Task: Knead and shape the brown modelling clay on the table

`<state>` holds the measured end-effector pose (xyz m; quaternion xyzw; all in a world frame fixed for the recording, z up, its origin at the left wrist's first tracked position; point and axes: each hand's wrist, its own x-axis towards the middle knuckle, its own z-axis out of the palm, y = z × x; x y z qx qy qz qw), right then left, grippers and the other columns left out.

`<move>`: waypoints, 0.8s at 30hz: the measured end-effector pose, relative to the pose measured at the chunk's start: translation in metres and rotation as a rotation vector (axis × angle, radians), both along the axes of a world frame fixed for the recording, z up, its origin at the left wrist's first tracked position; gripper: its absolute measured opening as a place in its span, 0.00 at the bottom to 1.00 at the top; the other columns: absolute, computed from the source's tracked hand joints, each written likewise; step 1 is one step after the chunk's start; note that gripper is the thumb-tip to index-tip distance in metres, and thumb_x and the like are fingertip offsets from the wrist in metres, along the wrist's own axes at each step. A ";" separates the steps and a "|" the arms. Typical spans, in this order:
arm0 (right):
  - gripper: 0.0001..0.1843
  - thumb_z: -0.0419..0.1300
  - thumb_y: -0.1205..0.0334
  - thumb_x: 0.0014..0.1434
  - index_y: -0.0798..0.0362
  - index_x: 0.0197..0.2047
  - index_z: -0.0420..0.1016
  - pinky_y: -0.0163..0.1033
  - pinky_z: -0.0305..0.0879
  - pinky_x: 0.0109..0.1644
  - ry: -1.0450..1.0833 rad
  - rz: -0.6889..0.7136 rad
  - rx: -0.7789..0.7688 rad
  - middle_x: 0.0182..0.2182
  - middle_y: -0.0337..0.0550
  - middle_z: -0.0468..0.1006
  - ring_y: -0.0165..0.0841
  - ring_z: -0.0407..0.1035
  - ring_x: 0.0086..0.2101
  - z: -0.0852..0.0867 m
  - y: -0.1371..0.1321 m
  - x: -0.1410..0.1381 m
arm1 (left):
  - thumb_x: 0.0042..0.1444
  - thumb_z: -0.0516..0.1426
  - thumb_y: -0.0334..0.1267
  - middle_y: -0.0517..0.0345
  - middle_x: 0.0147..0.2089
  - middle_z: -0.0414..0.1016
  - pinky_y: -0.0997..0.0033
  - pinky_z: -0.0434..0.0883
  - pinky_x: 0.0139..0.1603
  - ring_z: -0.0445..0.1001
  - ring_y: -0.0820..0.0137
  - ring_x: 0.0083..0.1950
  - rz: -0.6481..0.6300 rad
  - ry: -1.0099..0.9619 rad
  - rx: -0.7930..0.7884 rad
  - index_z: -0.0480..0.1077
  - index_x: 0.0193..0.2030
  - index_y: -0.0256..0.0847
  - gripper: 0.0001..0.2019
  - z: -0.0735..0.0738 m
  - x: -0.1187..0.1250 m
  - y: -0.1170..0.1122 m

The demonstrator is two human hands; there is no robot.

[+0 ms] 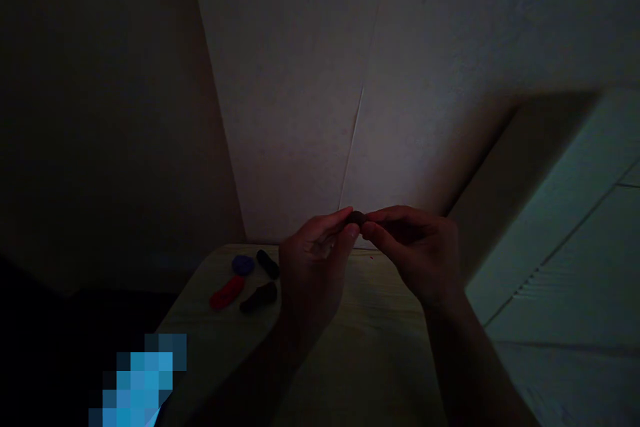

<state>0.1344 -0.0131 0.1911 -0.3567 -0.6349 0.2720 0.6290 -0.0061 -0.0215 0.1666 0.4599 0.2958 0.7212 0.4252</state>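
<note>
Dim room, pale wall (400, 80), wooden table (370, 347). Left hand (313, 260), right hand (417, 250): fingertips pinching small dark lump (357, 217) above table. Purple disc (243, 264), red piece (227, 292), dark roll (267, 263), dark stub (259, 297) lie at left, apparently finished; lump in work

Pretty dim, so take the finishes loosely. The lump (357, 217) pinched between the left hand (313, 260) and right hand (415, 253) looks matt and doughy, like modelling clay, with no shine on it. The same goes for the red roll (227, 292), the purple disc (243, 265) and the two dark rolls (259, 297): soft-looking, smooth and dull. The table (370, 340) is pale and wood-look with faint grain lines and a flat finish; I can't tell if it's real wood or laminate. The wall (300, 80) is matt and slightly grainy, in panels with a thin seam. The boards (575, 227) on the right look smooth, painted and pale.
</note>
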 end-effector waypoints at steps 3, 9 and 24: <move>0.09 0.79 0.62 0.46 0.50 0.31 0.86 0.31 0.79 0.32 0.003 -0.001 -0.034 0.26 0.39 0.86 0.31 0.80 0.26 0.002 -0.002 -0.002 | 0.57 0.68 0.38 0.53 0.42 0.86 0.68 0.82 0.46 0.85 0.65 0.43 0.047 0.071 0.032 0.84 0.43 0.41 0.08 0.001 -0.001 0.000; 0.08 0.79 0.60 0.48 0.50 0.31 0.86 0.31 0.79 0.32 0.006 0.011 -0.054 0.26 0.39 0.86 0.31 0.80 0.26 0.002 -0.003 -0.004 | 0.58 0.66 0.36 0.55 0.41 0.84 0.71 0.80 0.45 0.83 0.68 0.42 0.091 0.099 0.098 0.84 0.41 0.42 0.05 0.001 -0.002 0.002; 0.04 0.73 0.60 0.55 0.50 0.33 0.88 0.32 0.77 0.31 0.062 0.110 -0.149 0.26 0.41 0.86 0.29 0.78 0.25 -0.003 0.006 0.000 | 0.56 0.68 0.40 0.54 0.38 0.86 0.67 0.80 0.46 0.85 0.65 0.41 -0.063 -0.021 -0.071 0.83 0.43 0.40 0.09 -0.002 -0.004 0.006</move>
